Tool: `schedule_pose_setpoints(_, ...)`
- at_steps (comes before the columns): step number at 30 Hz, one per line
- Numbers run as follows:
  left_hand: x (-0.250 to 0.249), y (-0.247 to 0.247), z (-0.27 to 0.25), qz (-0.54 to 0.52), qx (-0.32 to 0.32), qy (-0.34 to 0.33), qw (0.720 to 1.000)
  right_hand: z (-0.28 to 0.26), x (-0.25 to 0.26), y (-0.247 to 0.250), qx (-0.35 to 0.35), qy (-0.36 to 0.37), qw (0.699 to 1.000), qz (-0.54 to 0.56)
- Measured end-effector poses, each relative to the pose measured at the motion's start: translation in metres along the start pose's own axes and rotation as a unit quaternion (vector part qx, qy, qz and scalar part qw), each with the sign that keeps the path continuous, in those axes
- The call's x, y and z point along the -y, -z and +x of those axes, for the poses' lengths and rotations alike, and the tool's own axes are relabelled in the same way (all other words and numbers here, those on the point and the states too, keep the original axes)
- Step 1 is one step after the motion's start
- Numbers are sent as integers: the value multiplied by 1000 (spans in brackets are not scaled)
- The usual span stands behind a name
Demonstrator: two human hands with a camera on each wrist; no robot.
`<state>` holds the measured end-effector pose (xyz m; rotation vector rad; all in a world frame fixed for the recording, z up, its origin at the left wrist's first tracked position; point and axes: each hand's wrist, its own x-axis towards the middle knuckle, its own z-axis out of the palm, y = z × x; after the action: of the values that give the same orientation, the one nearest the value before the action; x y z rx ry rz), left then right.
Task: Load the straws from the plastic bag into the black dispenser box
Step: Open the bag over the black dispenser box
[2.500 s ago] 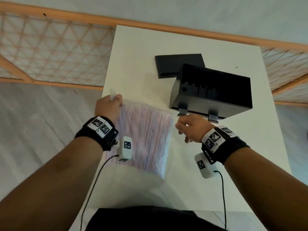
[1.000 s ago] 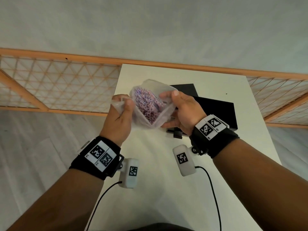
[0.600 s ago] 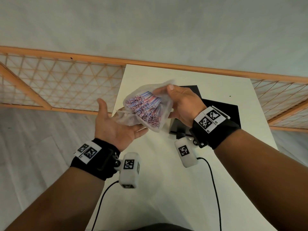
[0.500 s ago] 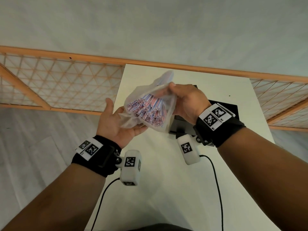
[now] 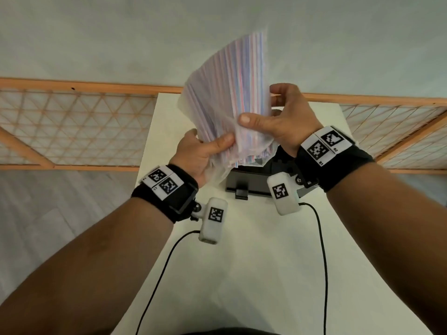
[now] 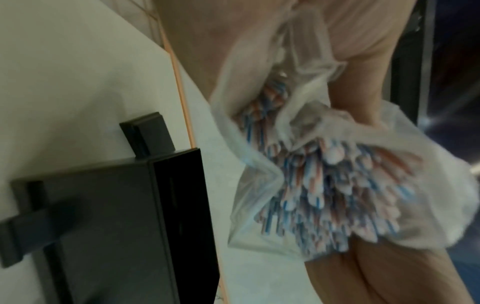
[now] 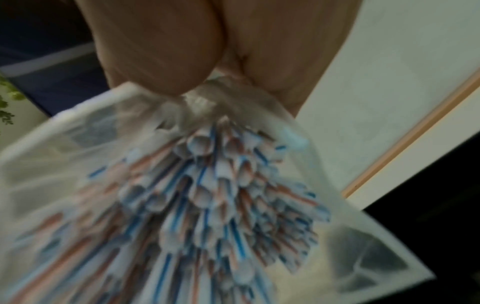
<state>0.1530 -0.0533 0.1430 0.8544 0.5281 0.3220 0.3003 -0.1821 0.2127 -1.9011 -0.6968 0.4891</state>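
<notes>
The plastic bag (image 5: 227,102) of striped straws (image 5: 242,76), which half a second ago lay slanted across the open left palm with its mouth pinched by the right hand, now stands nearly upright in the air, closed end toward twelve o'clock and open mouth hanging toward six o'clock, directly above the black dispenser box (image 5: 249,182). This inversion suggests that the emptying step is about to begin: the straw ends already crowd the mouth, as the left-wrist view shows (image 6: 324,195), but none has yet left the bag, and the loading itself is judged not started. The left hand (image 5: 200,155), formerly flat and supporting, is now closed on the lower edge of the bag at about seven o'clock of the bundle, thumb pressed over the film and the remaining fingers hidden behind it. The right hand (image 5: 283,122) grips the bag at about four o'clock, its thumb (image 5: 251,120) laid across the front of the film and the fingers curled round the far side; the right-wrist view shows gathered plastic pinched between thumb and fingers just above the straw ends (image 7: 221,195). Both grips are narrow, holding film and not individual straws. The box stands on the white table (image 5: 254,262) below the hands, at six o'clock of the bag; most of its open top is hidden behind the bag and wrists, so alignment of mouth and opening cannot be confirmed.
</notes>
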Motion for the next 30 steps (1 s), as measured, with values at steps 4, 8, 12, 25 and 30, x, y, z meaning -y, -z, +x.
schedule_pose_setpoints(4,6,-19,12,108,90,-26,990,-2,-12,22,105,-24,994,-5)
schedule_pose_setpoints(8,11,-30,30,260,93,-82,958,-2,-26,35,182,0,983,-5)
schedule_pose_setpoints(12,10,-36,39,459,69,-111,879,0,-32,47,126,26,988,-86)
schedule_pose_setpoints(25,20,-19,46,547,7,-71,834,-7,-82,41,42,-24,969,-241)
schedule_pose_setpoints(30,21,-17,41,564,6,-60,824,-15,-86,34,39,-14,974,-220)
